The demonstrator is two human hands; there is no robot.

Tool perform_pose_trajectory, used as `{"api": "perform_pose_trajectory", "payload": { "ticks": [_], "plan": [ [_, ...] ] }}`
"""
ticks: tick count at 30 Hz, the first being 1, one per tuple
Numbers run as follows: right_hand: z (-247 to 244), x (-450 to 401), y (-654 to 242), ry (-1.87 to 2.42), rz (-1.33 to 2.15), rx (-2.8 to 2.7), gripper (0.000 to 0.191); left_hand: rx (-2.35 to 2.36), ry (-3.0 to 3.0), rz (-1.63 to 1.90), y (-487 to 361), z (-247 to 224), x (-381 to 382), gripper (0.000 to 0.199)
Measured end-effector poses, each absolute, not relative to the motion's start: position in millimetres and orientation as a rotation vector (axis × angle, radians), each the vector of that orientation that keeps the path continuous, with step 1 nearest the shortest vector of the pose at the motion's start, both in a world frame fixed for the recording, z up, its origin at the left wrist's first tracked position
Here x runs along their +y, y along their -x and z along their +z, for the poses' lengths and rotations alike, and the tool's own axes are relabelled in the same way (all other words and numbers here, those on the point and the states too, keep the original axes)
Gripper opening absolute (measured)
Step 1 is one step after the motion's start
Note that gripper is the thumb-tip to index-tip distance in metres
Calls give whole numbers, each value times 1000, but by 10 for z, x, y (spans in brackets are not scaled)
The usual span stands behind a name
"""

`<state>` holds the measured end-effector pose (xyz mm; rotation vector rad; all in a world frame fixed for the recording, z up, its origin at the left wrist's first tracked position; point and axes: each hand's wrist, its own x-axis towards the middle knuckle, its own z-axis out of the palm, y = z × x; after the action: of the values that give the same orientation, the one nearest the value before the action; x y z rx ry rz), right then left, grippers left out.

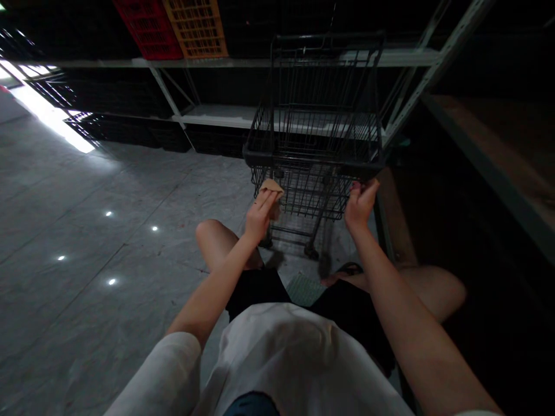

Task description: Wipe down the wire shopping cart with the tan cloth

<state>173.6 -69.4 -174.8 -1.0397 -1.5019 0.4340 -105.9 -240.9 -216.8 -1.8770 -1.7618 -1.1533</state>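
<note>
A dark wire shopping cart [318, 136] stands upright in front of my knees, with an upper basket and a lower one. My left hand [257, 218] is closed on a folded tan cloth [272, 186] beside the cart's near left side. Whether the cloth touches the wire there, I cannot tell. At the cart's near right corner, just under the upper basket's dark edge, my right hand [361, 205] is curled round part of the frame. Its fingertips are partly hidden.
Behind the cart runs a metal shelf rack [217, 112], holding a red crate [150, 29], a yellow crate [197, 26] and dark crates. Grey tiled floor [87, 231] spreads to the left. A wooden ledge [396, 216] and deep shadow lie close on the right.
</note>
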Motion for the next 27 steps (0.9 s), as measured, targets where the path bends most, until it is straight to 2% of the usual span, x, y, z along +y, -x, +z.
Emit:
{"api": "perform_pose_trajectory", "payload": {
  "ticks": [5, 9, 15, 18, 21, 24, 27],
  "plan": [
    [-1737, -805, -1748, 1092, 354, -1488, 46, -1753, 1626, -1429, 1174, -1796, -2224, 69],
    [-1773, -880, -1724, 1148, 321, -1451, 47, -1906, 1700, -1353, 1041, -2051, -2189, 73],
    [-1797, -875, -1723, 1127, 306, -1483, 54, -1960, 1750, -1315, 958, -2416, -2361, 64],
    [-1769, -865, -1754, 1076, 328, -1514, 50, -1899, 1779, -1365, 1058, -2269, -2444, 57],
    [-1766, -862, -1758, 1040, 346, -1523, 49, -1775, 1573, -1607, 1178, -1943, -2380, 52],
    [-1781, -874, -1725, 1044, 353, -1478, 51, -1771, 1345, -1789, 1213, -1690, -2188, 58],
    [-1775, -898, -1699, 1060, 363, -1465, 50, -1974, 1351, -1819, 1113, -1760, -2074, 63]
  ]
}}
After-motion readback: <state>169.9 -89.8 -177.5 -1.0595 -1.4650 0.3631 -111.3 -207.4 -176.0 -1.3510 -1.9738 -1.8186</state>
